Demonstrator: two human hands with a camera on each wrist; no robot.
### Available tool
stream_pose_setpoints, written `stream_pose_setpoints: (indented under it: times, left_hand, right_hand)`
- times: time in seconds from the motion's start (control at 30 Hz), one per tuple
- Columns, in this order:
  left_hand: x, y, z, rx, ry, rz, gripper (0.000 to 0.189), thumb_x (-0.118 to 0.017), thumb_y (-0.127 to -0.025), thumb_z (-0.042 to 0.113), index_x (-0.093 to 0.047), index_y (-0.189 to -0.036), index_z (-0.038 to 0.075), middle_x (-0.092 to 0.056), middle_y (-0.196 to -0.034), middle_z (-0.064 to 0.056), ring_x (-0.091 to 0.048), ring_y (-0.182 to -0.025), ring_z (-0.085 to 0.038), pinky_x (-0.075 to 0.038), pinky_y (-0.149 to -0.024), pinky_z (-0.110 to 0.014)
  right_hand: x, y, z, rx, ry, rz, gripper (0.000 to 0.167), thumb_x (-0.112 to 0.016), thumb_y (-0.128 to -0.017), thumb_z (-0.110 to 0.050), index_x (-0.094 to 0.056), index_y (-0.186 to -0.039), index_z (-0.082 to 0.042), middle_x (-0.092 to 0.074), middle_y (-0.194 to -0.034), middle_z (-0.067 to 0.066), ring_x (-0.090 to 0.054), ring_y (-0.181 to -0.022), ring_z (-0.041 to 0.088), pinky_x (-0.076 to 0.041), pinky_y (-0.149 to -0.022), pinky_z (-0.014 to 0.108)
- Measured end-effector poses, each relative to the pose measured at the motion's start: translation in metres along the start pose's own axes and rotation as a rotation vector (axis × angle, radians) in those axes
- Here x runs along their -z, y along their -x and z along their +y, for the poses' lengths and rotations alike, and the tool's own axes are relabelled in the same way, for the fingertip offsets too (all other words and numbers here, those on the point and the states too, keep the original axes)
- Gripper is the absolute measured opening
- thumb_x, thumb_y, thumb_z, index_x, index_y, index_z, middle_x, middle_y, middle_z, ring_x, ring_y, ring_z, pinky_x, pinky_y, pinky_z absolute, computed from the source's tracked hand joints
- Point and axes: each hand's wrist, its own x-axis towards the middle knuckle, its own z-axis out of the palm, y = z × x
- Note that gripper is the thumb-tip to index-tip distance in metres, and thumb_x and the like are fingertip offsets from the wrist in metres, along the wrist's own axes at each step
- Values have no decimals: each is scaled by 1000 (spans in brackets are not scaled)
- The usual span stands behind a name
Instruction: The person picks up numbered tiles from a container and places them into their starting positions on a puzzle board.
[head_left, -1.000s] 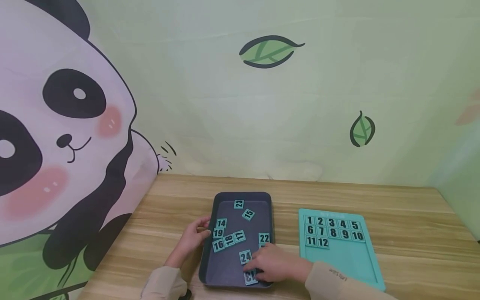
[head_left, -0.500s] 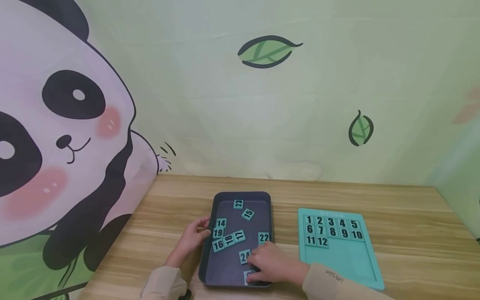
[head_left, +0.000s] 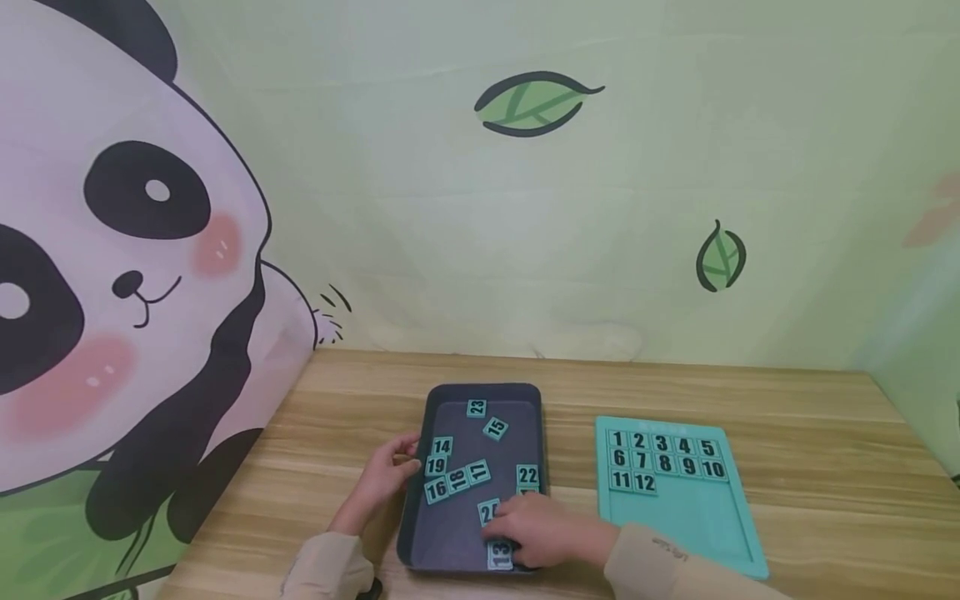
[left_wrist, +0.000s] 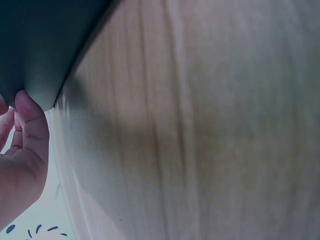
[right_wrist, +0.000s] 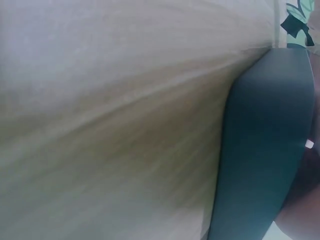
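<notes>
A dark tray (head_left: 450,550) on the table holds several loose teal number tiles. My left hand (head_left: 381,479) is at the tray's left rim; in the left wrist view its thumb (left_wrist: 30,112) presses the outer wall, with the other fingers partly hidden. My right hand (head_left: 543,529) reaches over the tray's right rim. Its fingertips pinch number tile 13 (head_left: 499,554), which lies sideways near the front right corner. The fingers partly cover number tile 24 (head_left: 488,511). In the right wrist view the hand (right_wrist: 302,220) shows only at the edge, beyond the tray wall.
Right of the tray lies a teal number board (head_left: 697,525) with tiles 1 to 12 in its upper rows. Tiles 14 (head_left: 442,447), 15 (head_left: 495,428) and 22 (head_left: 527,475) are among the others in the tray. A panda-printed backdrop (head_left: 420,208) stands behind the wooden table (head_left: 570,392).
My right fingers first covered tile 13, then shifted slightly; the tile, upside down earlier, now lies sideways and shows more fully. My left hand and the tray have stayed in place.
</notes>
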Motion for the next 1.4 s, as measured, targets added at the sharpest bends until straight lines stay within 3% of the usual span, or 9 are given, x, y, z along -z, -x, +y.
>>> stream_pose_setpoints:
  times: [0.23, 0.47, 0.6, 0.73, 1.07, 1.4]
  left_hand:
    - [0, 0, -2, 2, -10, 5, 41, -49, -83, -4, -47, -124, 1, -49, -104, -15, -53, -91, -23, -48, -63, -30]
    - [0, -1, -2, 3, -8, 9, 41, -48, -83, -4, -47, -124, 1, -48, -104, -15, -53, -92, -23, -47, -62, -30]
    - [-1, -1, -3, -3, -4, 5, 41, -48, -83, -4, -47, -124, 1, -48, -103, -16, -53, -91, -24, -47, -62, -30]
    - [-1, -1, -3, 4, 0, 7, 42, -48, -83, -4, -47, -124, 1, -48, -104, -16, -53, -92, -24, -48, -62, -31]
    - [-2, -1, -1, 11, -6, 9, 41, -48, -83, -3, -47, -124, 2, -48, -106, -16, -53, -93, -24, -48, -64, -32]
    - [-3, -2, -1, 22, 0, 12, 41, -48, -83, -4, -47, -124, 1, -47, -105, -16, -54, -91, -23, -48, -62, -30]
  right_hand:
    - [-9, -7, -3, 6, 78, 17, 32, -65, -73, -21, -62, -105, -25, -62, -89, -11, -53, -79, 1, -42, -66, 17]
    - [-7, -7, -2, -24, 41, 21, 32, -65, -73, -23, -63, -105, -23, -61, -91, -10, -52, -79, 2, -43, -69, 18]
    - [1, -1, 2, -47, 37, 62, 32, -65, -74, -26, -63, -105, -23, -53, -86, -9, -46, -74, 3, -40, -67, 16]
    - [17, 9, 8, -90, -24, 122, 32, -66, -73, -24, -64, -104, -21, -46, -82, -8, -39, -71, 3, -35, -61, 14]
    - [35, 47, 31, -243, -157, 203, 36, -68, -71, -17, -64, -107, -12, -50, -88, -4, -42, -70, 3, -40, -59, 15]
    - [40, 90, 61, -402, -131, 226, 38, -69, -71, -26, -65, -107, -14, -45, -79, -7, -36, -66, 5, -32, -54, 16]
